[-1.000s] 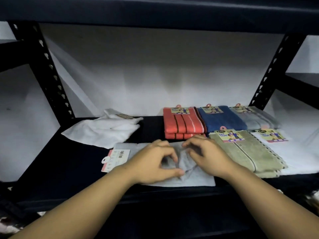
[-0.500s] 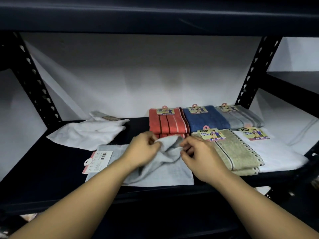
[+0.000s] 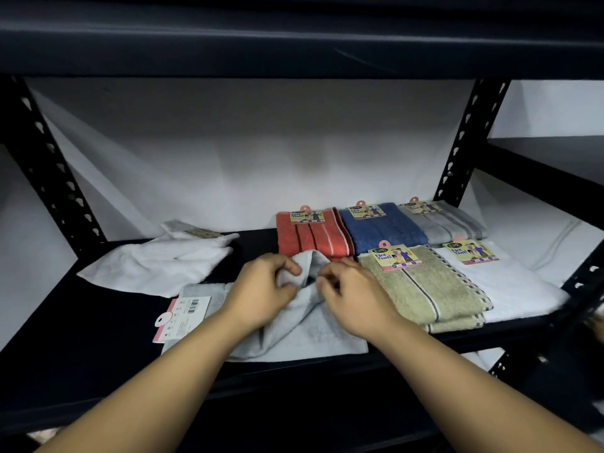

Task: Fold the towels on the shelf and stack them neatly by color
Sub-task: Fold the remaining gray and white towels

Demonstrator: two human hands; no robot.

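A light grey towel (image 3: 304,331) lies at the front middle of the dark shelf (image 3: 98,322), its far part bunched and lifted. My left hand (image 3: 261,289) grips that raised fold from the left. My right hand (image 3: 349,295) pinches it from the right. The towel's card tag (image 3: 181,317) lies flat at its left end. An unfolded white towel (image 3: 157,261) lies rumpled at the back left. Folded, tagged towels sit to the right: red (image 3: 310,237), blue (image 3: 380,228), grey (image 3: 444,223), olive (image 3: 428,289) and white (image 3: 510,286).
Black perforated uprights stand at the back left (image 3: 55,178) and back right (image 3: 464,148). An upper shelf beam (image 3: 294,37) runs across overhead. White sheeting (image 3: 245,152) covers the back. A second shelf bay (image 3: 555,158) continues to the right.
Both hands have moved from pressing on the flat grey towel to lifting its far part into a bunched fold. The view has shifted slightly.
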